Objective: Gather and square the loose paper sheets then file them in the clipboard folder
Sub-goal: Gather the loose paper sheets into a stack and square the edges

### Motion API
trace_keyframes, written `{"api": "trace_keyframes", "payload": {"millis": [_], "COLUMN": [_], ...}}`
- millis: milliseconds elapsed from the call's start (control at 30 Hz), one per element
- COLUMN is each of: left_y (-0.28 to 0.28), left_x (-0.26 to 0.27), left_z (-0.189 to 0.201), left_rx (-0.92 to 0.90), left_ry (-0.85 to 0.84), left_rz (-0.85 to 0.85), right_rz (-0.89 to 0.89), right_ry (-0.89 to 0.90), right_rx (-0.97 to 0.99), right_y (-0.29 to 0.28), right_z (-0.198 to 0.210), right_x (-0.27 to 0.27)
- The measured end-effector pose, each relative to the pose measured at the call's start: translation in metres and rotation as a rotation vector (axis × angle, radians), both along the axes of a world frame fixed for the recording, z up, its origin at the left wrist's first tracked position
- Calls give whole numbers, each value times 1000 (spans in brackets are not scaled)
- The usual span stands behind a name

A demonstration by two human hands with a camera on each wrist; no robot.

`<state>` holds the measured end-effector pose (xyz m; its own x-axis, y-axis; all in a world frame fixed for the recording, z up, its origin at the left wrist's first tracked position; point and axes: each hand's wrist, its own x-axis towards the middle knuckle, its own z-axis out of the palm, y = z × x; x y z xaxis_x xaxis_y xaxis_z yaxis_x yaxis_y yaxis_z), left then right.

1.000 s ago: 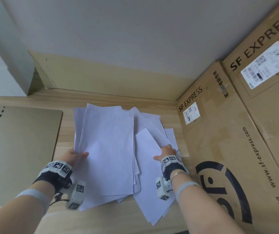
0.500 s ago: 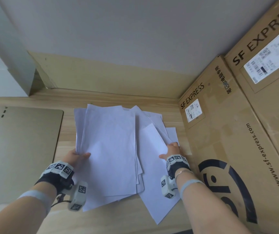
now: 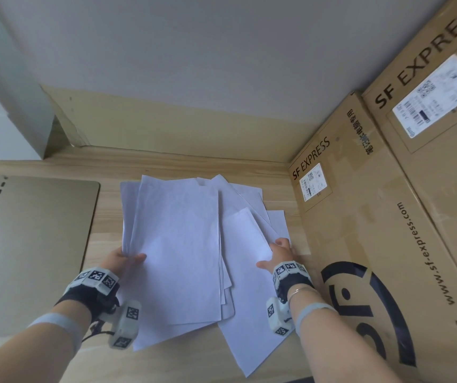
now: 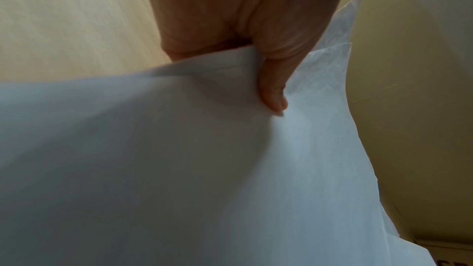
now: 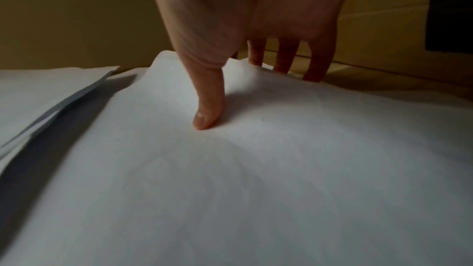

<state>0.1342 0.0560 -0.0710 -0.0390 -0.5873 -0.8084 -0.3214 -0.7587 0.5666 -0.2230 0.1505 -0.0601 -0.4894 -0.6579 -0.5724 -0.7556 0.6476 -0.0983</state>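
Several loose white paper sheets [image 3: 183,244] lie fanned and skewed on the wooden table [image 3: 249,170]. My left hand [image 3: 123,259] pinches the left edge of the bigger stack, thumb on top [image 4: 272,90] and fingers hidden beneath. My right hand [image 3: 278,254] holds the right edge of a slanted sheet [image 3: 246,299], thumb pressed on top [image 5: 207,108] and fingers reaching down behind its edge. The gold clipboard folder [image 3: 28,244] lies flat at the left of the table, apart from the sheets.
Two large SF Express cardboard boxes [image 3: 373,217] stand right beside the sheets on the right. A grey wall [image 3: 194,64] closes the back of the table. Bare wood shows between folder and papers.
The right hand has slid right and further back along the slanted sheet's edge, swinging that sheet toward the stack. The left hand keeps its pinch and has barely moved.
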Motion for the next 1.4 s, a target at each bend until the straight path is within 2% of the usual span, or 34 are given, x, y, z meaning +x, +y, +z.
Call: {"api": "trace_keyframes", "payload": {"millis": [200,367,567,667,800,933,1033,1133,1233,1300,1400], "left_y": [1,-1,1,1,1,0,-2,-3,-4,-4,-10], "left_x": [0,3,-2,-3,-4,-3,-4,-4,-5,-7,-9], "left_z": [-1,-3,3,1,-1,-2,3,3,2,9,29], "left_rx": [-1,3,11,20,9,9,-13,-8,-56,-107,-192], "left_ry": [10,5,-7,-21,-29,25,90,59,-5,-4,153], "left_rz": [7,5,14,14,9,0,-45,-114,-136,-97,-35], "right_rz": [4,-212,-413,-489,-457,-383,-393,-385,-319,-368,-424], "right_ry": [-92,-124,-97,-171,-309,-296,-332,-517,-613,-639,-666], "right_rx": [-61,-296,-576,-707,-582,-412,-410,-417,-364,-419,-580], "right_y": [-3,-2,-10,-17,-30,-35,-43,-49,-51,-50,-52], "right_z": [6,24,52,67,48,16,3,3,4,9,35], "right_x": [1,-13,-55,-53,-5,64,103,130,140,133,116]}}
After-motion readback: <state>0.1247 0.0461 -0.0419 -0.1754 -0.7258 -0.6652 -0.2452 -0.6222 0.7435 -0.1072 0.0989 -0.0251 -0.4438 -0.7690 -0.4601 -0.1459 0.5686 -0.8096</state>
